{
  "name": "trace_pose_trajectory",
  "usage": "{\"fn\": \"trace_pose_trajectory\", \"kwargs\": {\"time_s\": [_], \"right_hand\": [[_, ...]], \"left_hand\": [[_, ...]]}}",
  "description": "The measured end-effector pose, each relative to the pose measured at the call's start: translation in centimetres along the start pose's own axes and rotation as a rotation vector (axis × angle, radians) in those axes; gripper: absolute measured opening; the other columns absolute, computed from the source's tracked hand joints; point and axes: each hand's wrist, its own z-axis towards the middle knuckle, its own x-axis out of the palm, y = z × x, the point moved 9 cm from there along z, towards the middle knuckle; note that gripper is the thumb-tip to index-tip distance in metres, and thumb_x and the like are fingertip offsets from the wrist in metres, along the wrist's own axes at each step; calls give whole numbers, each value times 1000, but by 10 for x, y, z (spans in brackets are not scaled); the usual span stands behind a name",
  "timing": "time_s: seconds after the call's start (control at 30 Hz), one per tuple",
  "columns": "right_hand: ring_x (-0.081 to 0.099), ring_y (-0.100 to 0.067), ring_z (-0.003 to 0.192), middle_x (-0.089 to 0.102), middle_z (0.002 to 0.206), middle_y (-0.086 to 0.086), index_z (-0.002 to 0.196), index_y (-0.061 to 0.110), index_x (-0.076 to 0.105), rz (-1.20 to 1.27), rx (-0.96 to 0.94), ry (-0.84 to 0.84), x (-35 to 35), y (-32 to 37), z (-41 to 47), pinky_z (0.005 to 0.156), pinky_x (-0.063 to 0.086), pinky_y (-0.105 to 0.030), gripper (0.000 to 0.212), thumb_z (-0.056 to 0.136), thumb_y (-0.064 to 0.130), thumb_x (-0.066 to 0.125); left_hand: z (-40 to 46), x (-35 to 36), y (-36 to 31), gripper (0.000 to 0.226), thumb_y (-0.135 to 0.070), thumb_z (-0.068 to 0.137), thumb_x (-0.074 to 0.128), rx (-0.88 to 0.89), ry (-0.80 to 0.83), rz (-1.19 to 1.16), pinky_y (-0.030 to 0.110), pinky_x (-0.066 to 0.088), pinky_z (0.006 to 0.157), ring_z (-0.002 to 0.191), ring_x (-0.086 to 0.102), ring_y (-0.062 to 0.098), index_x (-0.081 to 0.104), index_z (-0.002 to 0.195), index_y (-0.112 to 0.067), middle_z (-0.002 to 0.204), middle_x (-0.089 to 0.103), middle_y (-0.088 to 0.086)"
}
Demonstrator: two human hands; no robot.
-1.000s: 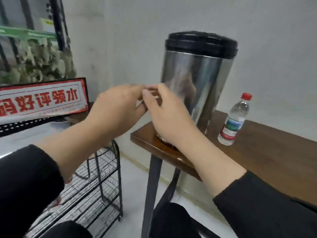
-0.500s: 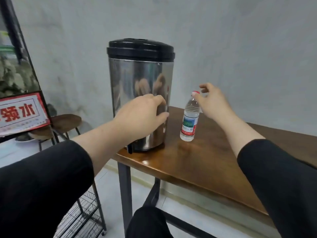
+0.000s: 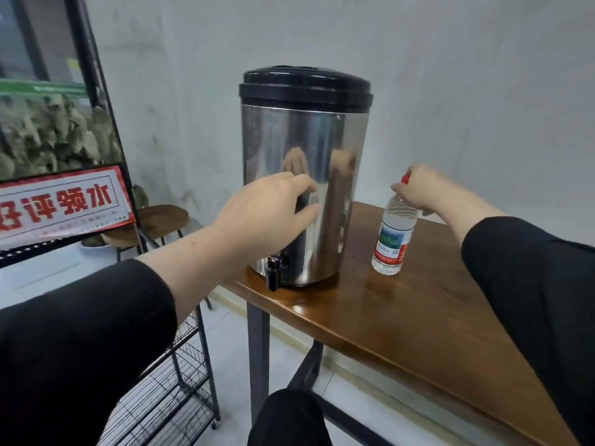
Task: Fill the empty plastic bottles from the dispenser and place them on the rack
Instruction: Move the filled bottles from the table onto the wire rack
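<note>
Head view puts the small clear plastic bottle with the red cap and red-and-green label [image 3: 393, 233] at right of centre, upright on the glossy brown wooden table [image 3: 418, 317], just beside the tall stainless-steel dispenser with the black lid [image 3: 304, 175]. Your right hand [image 3: 425, 191] comes in from the right and closes its fingers round the bottle's neck and cap; only a sliver of red shows past them, so you cannot see how much of the cap is covered. How full the bottle is cannot be judged through the clear wall.

Your left hand [image 3: 267, 210] hangs in front of the dispenser's steel body at centre frame, fingers loosely bent and holding nothing; whether the fingertips touch the metal cannot be told, since the shiny wall only mirrors them. Below that hand, the small black tap [image 3: 275, 268] juts out over the table's near corner.

Both forearms wear black sleeves that run out of the frame at the bottom corners. At lower left, the black wire rack [image 3: 174, 397] is mostly hidden behind your left sleeve, so its shelves show only in part. At far left, a red-and-white sign [image 3: 61, 204] is cut off by the frame edge, its characters reading mirrored. A round wooden stool [image 3: 161, 217] stands behind it.
</note>
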Motion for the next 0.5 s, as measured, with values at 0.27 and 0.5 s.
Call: {"fn": "trace_pose_trajectory", "kwargs": {"time_s": [0.27, 0.5], "right_hand": [[67, -32, 72, 69, 91, -13, 100, 7, 66, 44, -92, 38, -39, 11, -43, 68, 57, -38, 34, 95, 41, 68], [54, -24, 66, 57, 74, -8, 86, 12, 70, 253, -318, 58, -114, 82, -127, 62, 55, -34, 24, 89, 35, 76]], "left_hand": [[-8, -17, 15, 36, -44, 105, 49, -20, -45, -14, 34, 48, 88, 114, 59, 18, 62, 134, -26, 130, 64, -6], [-23, -55, 46, 31, -42, 104, 49, -58, -123, 1, 44, 54, 90, 108, 63, 21, 66, 123, -24, 113, 69, -7]]}}
